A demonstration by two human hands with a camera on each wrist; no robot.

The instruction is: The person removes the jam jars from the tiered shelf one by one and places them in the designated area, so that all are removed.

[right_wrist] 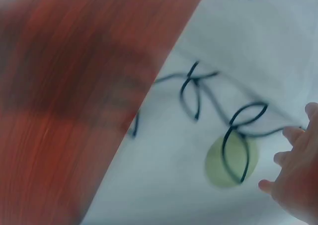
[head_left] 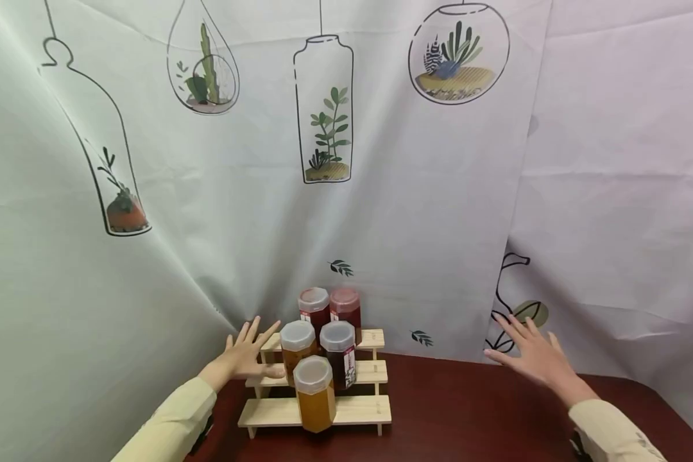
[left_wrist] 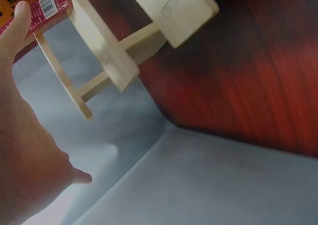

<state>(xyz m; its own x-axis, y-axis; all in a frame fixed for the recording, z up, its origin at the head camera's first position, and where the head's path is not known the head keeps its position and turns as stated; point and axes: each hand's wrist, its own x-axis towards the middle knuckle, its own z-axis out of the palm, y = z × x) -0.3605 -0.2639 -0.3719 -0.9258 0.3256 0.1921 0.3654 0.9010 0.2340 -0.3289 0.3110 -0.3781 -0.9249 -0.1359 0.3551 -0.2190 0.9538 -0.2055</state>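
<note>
My left hand (head_left: 246, 357) is spread at the left end of a three-step wooden rack (head_left: 271, 410), its thumb right by the amber jar (head_left: 298, 343) on the middle step. Beside that jar stands a dark jar (head_left: 339, 356) with a pale lid. An orange-gold jar (head_left: 315, 394) is on the lowest step, and two red jars, one with a white lid (head_left: 314, 299) and one with a pink lid (head_left: 345, 300), stand on the top step. Over the table's right side my right hand (head_left: 534, 355) is held up with fingers spread, holding nothing.
The dark red table (head_left: 439, 410) carries the rack left of its middle. White cloth (head_left: 416, 224) printed with hanging plant jars closes off the back and both sides, meeting the table's far edge. In the left wrist view the rack's ends (left_wrist: 189, 16) jut toward the cloth.
</note>
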